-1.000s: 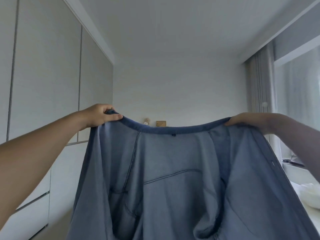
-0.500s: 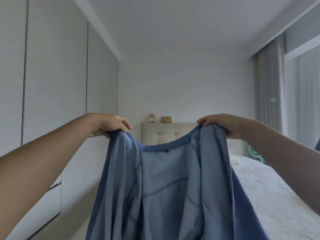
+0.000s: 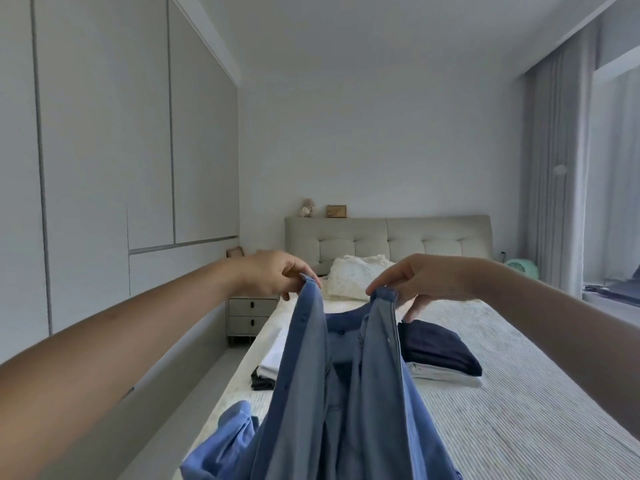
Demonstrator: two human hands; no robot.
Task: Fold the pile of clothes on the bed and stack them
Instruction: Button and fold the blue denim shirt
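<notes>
A blue denim shirt (image 3: 346,386) hangs in the air over the near end of the bed (image 3: 519,393), held up at its top edge by both hands. The left hand (image 3: 273,275) pinches one front corner near the collar between thumb and fingertips, and the right hand (image 3: 420,282) pinches the other corner the same way, its lower fingers spread loose. The two hands are near each other, so the front panels hang down as two strips with the inside back of the shirt showing between them; held like this, the garment's weight pulls it straight, which likely serves to line up the halves for a lengthwise fold. One sleeve (image 3: 225,441) bunches out to the near left, not yet tucked in. Farther along the bed lie clothes that look already folded: a dark navy piece on top of a pale one (image 3: 440,351) on the right, and a white piece over something dark (image 3: 272,358) on the left edge. A pillow (image 3: 353,275) sits at the far end by the headboard (image 3: 388,237). The shirt looks mid-fold, with laying it down probably next.
</notes>
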